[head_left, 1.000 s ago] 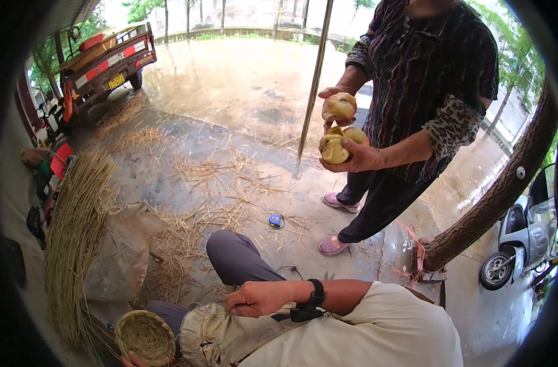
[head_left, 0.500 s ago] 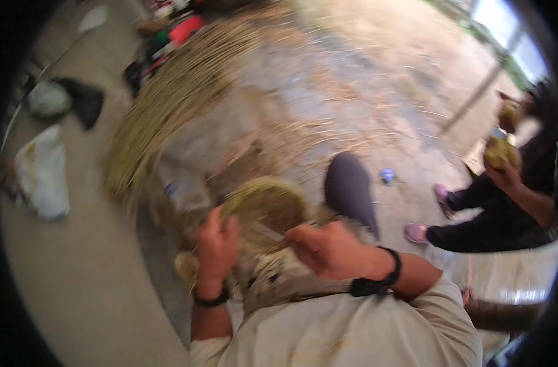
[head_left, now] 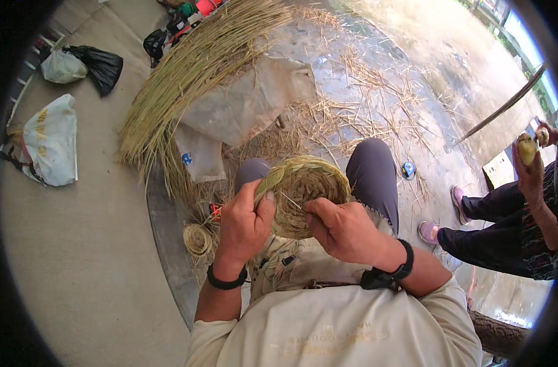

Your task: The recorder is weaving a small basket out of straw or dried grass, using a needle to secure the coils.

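Note:
A round woven straw basket [head_left: 315, 170] is held over my lap, its open mouth facing up toward me. My left hand [head_left: 245, 223] is closed on the basket's left rim, thumb inside and fingers around the outer wall. Over the basket's lower right side, my right hand [head_left: 343, 229] is pinched shut on a thin, pale, needle-like strip [head_left: 289, 199] that points up and left across the opening. Whether its tip touches the weave I cannot tell. A coil of plaited straw [head_left: 197, 240] lies beside my left forearm.
A large bundle of long straw stalks [head_left: 190, 79] lies ahead to the left, with a grey sheet [head_left: 230, 101] beside it. Loose stalks litter the floor. White bags and a black bag [head_left: 104, 66] sit far left. At right, a person [head_left: 505, 208] stands holding a yellowish rounded thing [head_left: 526, 150].
The basket and both hands appear slightly higher and farther right as the whole view has shifted. Both hands keep their grips. The other person's hands have moved closer together.

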Action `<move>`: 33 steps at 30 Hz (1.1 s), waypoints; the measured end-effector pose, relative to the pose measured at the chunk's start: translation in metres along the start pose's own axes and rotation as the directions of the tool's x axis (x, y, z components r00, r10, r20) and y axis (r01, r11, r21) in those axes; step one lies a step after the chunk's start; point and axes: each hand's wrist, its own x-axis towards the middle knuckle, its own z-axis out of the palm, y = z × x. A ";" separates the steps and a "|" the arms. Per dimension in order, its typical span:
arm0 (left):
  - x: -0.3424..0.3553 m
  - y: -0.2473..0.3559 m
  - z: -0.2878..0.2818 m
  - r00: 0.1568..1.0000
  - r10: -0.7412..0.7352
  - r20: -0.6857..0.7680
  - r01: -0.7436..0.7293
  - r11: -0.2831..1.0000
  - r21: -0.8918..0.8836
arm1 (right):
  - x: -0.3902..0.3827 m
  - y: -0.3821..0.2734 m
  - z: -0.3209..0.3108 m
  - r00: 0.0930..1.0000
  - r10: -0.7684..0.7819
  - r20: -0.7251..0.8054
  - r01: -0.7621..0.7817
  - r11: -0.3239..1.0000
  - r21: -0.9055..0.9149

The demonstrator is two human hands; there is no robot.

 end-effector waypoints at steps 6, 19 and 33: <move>-0.002 0.001 0.002 0.998 0.057 -0.008 -0.057 0.998 0.009 | 0.001 -0.004 -0.003 0.999 -0.001 0.043 0.003 0.999 -0.052; -0.015 -0.014 0.003 0.992 0.117 -0.040 -0.108 0.978 0.179 | 0.005 0.000 0.008 0.992 0.039 0.120 -0.046 0.997 0.056; -0.014 -0.003 0.004 0.879 0.389 0.276 -0.465 0.829 0.312 | 0.056 0.004 -0.008 0.990 -0.103 0.097 0.123 0.966 -0.229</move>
